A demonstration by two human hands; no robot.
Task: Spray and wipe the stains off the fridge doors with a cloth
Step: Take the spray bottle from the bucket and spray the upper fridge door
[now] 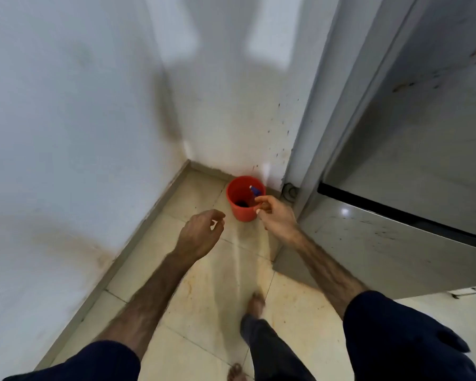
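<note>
A small red bucket point(242, 200) stands on the floor in the wall corner, beside the fridge. Inside it I see the top of a spray bottle point(255, 190) with a blue and white head, and something dark at the bottom. My right hand point(275, 215) hovers above the bucket's right rim with fingers loosely curled, holding nothing. My left hand point(202, 233) hangs left of the bucket, fingers loosely curled and empty. The grey fridge doors point(412, 149) on the right are speckled with dark stains. No cloth is clearly visible.
White walls point(66, 119) meet in a corner behind the bucket, with dark splatter near the fridge side. The beige tiled floor point(212, 284) carries orange-brown stains. My bare feet point(256, 302) stand on the tiles. A cable point(290, 191) lies at the fridge base.
</note>
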